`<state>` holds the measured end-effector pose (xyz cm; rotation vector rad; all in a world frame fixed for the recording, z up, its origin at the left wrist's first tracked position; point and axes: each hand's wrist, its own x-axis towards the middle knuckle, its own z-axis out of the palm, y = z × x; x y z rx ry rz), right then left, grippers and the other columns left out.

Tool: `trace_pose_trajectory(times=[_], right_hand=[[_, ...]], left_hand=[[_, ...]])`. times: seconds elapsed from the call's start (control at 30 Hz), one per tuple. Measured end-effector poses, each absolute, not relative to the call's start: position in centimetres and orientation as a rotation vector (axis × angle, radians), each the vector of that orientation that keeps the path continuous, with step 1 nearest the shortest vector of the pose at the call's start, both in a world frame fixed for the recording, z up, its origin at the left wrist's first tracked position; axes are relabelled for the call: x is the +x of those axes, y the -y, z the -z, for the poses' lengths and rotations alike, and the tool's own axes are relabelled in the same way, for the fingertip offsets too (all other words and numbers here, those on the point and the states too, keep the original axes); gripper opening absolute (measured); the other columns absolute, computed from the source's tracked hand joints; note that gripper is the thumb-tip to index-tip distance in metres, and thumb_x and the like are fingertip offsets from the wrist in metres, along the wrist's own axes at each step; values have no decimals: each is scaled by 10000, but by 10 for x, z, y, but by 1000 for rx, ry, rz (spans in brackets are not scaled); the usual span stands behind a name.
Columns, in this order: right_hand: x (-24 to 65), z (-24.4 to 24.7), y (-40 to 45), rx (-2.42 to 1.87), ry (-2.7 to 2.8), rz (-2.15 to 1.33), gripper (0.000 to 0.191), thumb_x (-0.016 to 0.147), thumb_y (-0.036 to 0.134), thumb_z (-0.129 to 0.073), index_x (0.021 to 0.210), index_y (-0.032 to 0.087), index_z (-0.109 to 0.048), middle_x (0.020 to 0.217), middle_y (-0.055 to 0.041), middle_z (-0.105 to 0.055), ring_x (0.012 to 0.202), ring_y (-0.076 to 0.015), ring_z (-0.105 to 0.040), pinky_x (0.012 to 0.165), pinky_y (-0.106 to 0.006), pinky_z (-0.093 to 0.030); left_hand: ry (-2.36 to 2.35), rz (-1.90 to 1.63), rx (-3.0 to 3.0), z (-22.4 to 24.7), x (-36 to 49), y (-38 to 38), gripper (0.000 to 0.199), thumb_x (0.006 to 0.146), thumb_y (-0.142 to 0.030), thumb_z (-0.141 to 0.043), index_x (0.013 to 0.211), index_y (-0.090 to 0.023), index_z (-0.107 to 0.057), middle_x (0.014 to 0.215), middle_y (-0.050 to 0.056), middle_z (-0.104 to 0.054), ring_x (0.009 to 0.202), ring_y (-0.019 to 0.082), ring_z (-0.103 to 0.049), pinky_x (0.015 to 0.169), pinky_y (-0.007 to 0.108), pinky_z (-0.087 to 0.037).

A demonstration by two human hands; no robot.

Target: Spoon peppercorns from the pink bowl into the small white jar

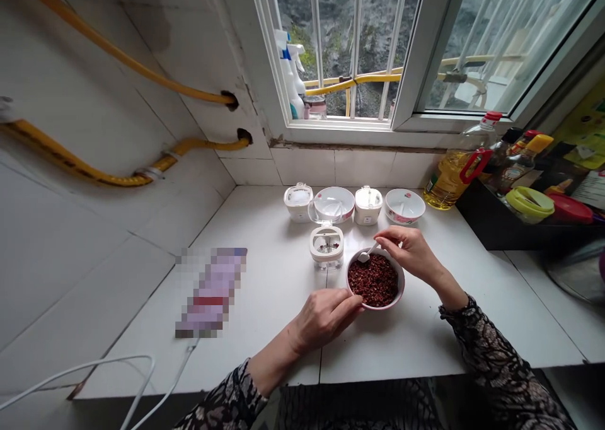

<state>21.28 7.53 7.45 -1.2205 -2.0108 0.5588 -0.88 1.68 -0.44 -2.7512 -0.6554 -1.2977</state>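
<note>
Dark red grains (375,284) fill much of a round bowl (401,291), which stands on the white tiled table (392,345) near its front edge, between the two hands as I view them from afar through the head camera. My left hand (326,316) is nearly closed, its thumb and fingertips gripping the near left rim of the bowl. My right hand (407,251) is closed in a pinch on the handle of a small white spoon (363,257), whose head lies over the grains beside the far left rim; whether it touches them I cannot tell. Both sleeves (491,338) are dark and patterned.

Just left of and behind the bowl stands a clear jar (326,265) with a pale frame, its lid raised. Behind these I see a row, from left to right: a white jar (299,212), a patterned dish (347,198), a second white jar (367,215) and a second patterned dish (405,209). At the right, an oil bottle (444,181) with a red cap stands beside a black rack (482,219) of bottles and tubs. At the left lies a pixelated flat object (212,288), a white cable (182,370) running from its near end.
</note>
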Motion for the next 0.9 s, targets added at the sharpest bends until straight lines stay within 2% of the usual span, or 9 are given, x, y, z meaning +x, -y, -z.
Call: trace_pose_trajectory(times=[0.2,0.43,0.9], right_hand=[[206,-58,-68,-1193,1886,-631,193,899,258,-506,876,176,-680,721,-32,-682,625,-145,-574,611,-275,-463],[206,-58,-66,-1135,1929,-574,211,918,252,-484,806,179,-647,718,-28,-657,643,-147,-577,632,-266,-449],[208,-53,-64,-1218,1797,-841,203,881,301,-525,759,190,-643,610,7,-608,573,-136,-541,563,-262,-437]], left_hand=[[654,1301,-2753,4,-8,-17,100,996,-189,-490,1037,-134,-563,746,26,-657,585,111,-606,526,215,-457],[651,1303,-2766,3,-9,-18,95,994,-192,-496,1024,-132,-564,744,28,-655,575,116,-607,514,217,-457],[651,1294,-2765,5,-9,-18,87,976,-184,-515,1026,-135,-566,724,21,-642,568,109,-607,510,215,-462]])
